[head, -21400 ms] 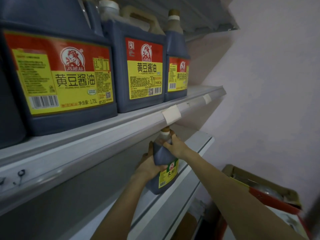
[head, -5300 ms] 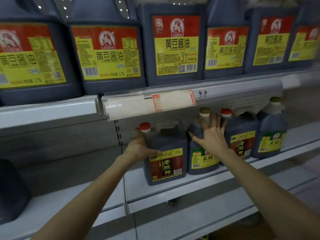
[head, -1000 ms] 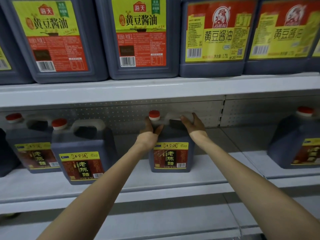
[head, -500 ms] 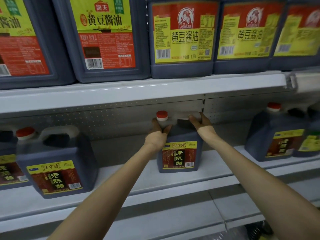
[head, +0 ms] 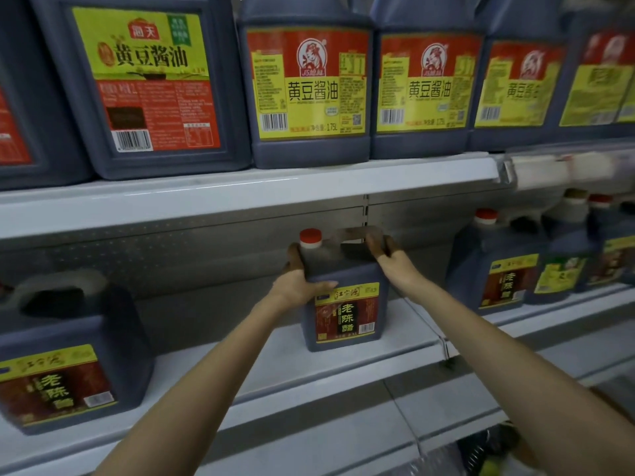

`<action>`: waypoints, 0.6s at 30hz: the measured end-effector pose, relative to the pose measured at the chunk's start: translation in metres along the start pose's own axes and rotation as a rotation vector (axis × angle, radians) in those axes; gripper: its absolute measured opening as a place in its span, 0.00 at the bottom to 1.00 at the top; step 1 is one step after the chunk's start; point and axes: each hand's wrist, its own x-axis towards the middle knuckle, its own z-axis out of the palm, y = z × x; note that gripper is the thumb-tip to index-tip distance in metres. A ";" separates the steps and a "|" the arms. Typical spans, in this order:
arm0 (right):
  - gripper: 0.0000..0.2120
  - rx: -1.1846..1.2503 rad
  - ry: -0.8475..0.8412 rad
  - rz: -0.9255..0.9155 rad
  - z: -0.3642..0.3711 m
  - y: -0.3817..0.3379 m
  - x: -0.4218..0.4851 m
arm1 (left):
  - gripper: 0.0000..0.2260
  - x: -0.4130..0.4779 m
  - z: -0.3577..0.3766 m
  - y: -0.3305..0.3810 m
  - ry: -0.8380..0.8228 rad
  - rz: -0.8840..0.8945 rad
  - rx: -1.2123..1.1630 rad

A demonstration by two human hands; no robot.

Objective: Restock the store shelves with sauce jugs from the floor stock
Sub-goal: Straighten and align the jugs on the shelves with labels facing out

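Observation:
A dark vinegar jug (head: 343,304) with a red cap and a red-and-yellow label stands on the middle shelf (head: 343,369). My left hand (head: 295,283) grips its left shoulder, thumb across the front above the label. My right hand (head: 388,255) is curled over the clear handle on top. Both arms reach up from the bottom of the view.
A matching jug (head: 65,359) stands at the left of the same shelf, and several more jugs (head: 501,269) crowd the right end. The upper shelf (head: 240,190) carries a row of large soy sauce jugs (head: 309,91). A lower shelf edge (head: 309,441) juts out beneath my arms.
The view has shifted so the jug and both hands sit a little further right. My hands keep the same hold on the jug.

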 end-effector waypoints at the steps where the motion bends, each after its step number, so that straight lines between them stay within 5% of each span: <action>1: 0.16 -0.037 -0.002 0.004 -0.001 0.003 -0.003 | 0.26 0.001 -0.003 0.000 -0.022 -0.003 0.012; 3: 0.18 -0.114 -0.028 0.031 -0.002 0.013 -0.013 | 0.28 0.003 -0.005 0.000 -0.050 -0.005 0.023; 8: 0.49 -0.379 -0.041 0.036 -0.003 0.044 -0.045 | 0.22 0.006 -0.002 -0.001 -0.085 -0.041 0.062; 18: 0.38 -0.914 0.176 -0.037 -0.063 0.064 -0.059 | 0.37 0.008 0.001 0.004 0.011 -0.110 -0.090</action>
